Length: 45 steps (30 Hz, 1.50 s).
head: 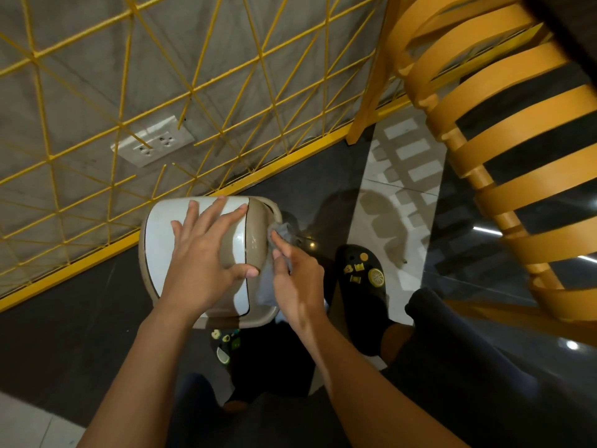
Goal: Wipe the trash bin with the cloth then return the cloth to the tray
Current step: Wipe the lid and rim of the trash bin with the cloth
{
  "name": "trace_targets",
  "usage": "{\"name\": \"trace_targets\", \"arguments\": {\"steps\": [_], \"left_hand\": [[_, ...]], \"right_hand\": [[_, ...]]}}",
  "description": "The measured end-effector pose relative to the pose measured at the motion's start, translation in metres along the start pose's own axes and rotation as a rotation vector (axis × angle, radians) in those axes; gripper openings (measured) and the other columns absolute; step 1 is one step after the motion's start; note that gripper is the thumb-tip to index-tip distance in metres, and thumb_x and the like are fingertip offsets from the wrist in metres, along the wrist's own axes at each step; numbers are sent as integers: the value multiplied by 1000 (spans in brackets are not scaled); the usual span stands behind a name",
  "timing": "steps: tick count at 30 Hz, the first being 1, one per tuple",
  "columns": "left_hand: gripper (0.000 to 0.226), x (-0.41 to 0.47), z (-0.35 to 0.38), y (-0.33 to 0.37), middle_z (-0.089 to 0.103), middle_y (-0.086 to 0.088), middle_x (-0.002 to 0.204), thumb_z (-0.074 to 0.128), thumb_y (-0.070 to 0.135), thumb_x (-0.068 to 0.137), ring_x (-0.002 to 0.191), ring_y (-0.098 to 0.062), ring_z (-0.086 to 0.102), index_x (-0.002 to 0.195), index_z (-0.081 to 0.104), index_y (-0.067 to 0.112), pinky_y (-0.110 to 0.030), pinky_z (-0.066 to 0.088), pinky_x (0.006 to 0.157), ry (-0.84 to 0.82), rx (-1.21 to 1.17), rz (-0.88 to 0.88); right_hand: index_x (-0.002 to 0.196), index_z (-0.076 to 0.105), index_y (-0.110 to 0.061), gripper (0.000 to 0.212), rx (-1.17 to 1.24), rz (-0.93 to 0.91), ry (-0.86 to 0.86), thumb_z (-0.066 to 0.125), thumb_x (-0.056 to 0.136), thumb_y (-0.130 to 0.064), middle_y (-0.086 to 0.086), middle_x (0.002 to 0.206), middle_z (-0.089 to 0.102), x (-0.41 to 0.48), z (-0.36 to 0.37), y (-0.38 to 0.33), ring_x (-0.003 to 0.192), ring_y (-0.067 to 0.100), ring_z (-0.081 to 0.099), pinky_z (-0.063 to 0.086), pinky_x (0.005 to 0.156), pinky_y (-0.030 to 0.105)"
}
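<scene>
A small trash bin [158, 240] with a beige body and a white swing lid stands on the dark floor by the wall. My left hand [202, 253] lies flat on its lid, fingers spread, thumb over the lid's right edge. My right hand [295, 282] presses a grey cloth [284, 232] against the bin's right side, with the cloth bunched under the fingers and partly hidden by the hand. No tray is in view.
A yellow wire grid [193, 88] covers the grey wall behind the bin, with a white double socket [153, 144]. An orange slatted chair [504, 130] stands at the right. My feet in black clogs [363, 279] stand just below the bin.
</scene>
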State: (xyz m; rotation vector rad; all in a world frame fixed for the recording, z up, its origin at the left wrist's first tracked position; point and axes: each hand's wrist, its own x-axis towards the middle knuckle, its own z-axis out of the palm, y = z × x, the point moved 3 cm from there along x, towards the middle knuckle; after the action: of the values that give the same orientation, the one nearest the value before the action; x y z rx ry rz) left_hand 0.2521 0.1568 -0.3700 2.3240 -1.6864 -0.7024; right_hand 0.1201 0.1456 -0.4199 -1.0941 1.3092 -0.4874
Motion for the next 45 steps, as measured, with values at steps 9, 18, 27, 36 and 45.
{"name": "trace_targets", "arguments": {"steps": [9, 18, 27, 36, 45], "left_hand": [[91, 0, 2, -1, 18, 4, 153, 81, 31, 61, 143, -25, -5, 139, 34, 31, -49, -7, 112, 15, -10, 1], [91, -1, 3, -2, 17, 6, 154, 80, 33, 62, 143, -24, -6, 139, 33, 33, -48, -8, 112, 13, -2, 12], [87, 0, 1, -1, 20, 3, 153, 80, 27, 64, 143, -26, -4, 139, 35, 30, -49, -6, 113, 15, 6, 8], [91, 1, 1, -1, 16, 5, 154, 79, 34, 63, 143, -24, -6, 140, 32, 32, -48, -7, 113, 8, -5, -5], [90, 1, 2, -2, 16, 5, 154, 79, 35, 63, 143, -24, -6, 139, 31, 32, -47, -8, 112, 10, 0, 9]], "right_hand": [[124, 56, -26, 34, 26, -8, 15, 46, 95, -12, -6, 124, 58, -6, 2, 10, 119, 8, 51, 38, 100, 14], [131, 50, -22, 38, -198, -91, 23, 42, 95, -11, 10, 126, 59, -3, 1, 12, 118, 23, 52, 39, 102, 32], [120, 61, -20, 38, -181, -422, 131, 45, 91, -1, 1, 101, 65, -36, 7, -4, 100, 21, 57, 46, 80, 16], [133, 47, -23, 44, -385, -405, 46, 44, 93, -5, 8, 125, 59, 1, 0, -22, 109, 24, 50, 34, 89, 17], [137, 41, -23, 48, -363, -263, -30, 39, 94, -3, 17, 120, 55, 39, 0, -38, 113, 29, 49, 41, 96, 30]]}}
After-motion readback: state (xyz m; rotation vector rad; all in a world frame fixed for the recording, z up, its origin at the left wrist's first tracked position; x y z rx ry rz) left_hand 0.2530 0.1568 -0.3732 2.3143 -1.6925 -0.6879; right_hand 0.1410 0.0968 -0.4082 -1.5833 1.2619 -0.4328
